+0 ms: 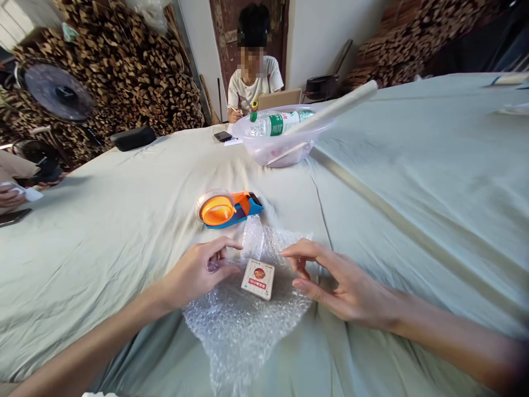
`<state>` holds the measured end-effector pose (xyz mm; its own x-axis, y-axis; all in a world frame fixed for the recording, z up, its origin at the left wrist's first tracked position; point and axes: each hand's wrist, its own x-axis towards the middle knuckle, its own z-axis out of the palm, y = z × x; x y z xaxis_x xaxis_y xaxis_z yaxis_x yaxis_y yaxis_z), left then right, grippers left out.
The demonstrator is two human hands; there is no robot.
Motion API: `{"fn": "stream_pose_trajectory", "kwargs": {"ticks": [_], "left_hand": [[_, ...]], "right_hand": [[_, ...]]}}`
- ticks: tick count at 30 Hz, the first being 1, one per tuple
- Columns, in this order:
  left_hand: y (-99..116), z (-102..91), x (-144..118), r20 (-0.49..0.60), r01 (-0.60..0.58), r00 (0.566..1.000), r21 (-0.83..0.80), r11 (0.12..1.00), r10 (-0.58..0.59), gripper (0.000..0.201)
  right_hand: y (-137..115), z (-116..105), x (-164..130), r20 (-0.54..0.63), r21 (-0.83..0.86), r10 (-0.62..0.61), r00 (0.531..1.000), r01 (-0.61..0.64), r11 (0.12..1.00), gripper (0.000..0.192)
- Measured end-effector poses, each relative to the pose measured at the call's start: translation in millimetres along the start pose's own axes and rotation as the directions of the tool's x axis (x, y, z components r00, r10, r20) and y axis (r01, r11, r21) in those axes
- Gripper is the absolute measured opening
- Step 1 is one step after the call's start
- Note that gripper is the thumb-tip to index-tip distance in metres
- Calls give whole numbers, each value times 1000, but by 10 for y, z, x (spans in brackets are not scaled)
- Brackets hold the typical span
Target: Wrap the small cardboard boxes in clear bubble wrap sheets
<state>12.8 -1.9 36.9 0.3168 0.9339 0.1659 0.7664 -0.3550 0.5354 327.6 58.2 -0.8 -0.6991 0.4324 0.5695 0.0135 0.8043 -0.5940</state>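
A small square box (258, 278) with a red label lies on a sheet of bubble wrap (239, 325) spread over the pale green cloth. My left hand (198, 271) rests on the wrap just left of the box, its fingers pinching the sheet's edge. To the right of the box my right hand (334, 278) hovers with fingers spread, touching the wrap and holding nothing. An orange and blue tape dispenser (227, 208) sits just beyond the wrap.
A clear plastic bowl (281, 149) with a water bottle (279, 122) and a white roll (334, 107) stands farther back. A person (253, 82) sits across the table beside a phone (222, 135). Another person's hand (10, 196) is at the left edge. Stacked wood lines the walls.
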Motion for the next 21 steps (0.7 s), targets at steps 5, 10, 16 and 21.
{"fn": "stream_pose_trajectory", "kwargs": {"ticks": [5, 10, 16, 21], "left_hand": [[-68, -33, 31, -7, 86, 996, 4, 996, -86, 31], [-160, -44, -17, -157, 162, 979, 213, 964, -129, 37], [-206, 47, -91, -128, -28, 987, 470, 882, 99, 65], [-118, 7, -89, 93, -470, 815, 684, 558, 572, 68]], "right_hand": [[69, 30, -27, 41, 12, 92, 995, -92, 996, 33], [33, 10, -10, 191, -74, 72, 979, -59, 996, 26], [65, -70, 11, 268, -284, 42, 962, 37, 958, 40], [207, -266, 81, 305, -347, 28, 952, 83, 934, 31]]}}
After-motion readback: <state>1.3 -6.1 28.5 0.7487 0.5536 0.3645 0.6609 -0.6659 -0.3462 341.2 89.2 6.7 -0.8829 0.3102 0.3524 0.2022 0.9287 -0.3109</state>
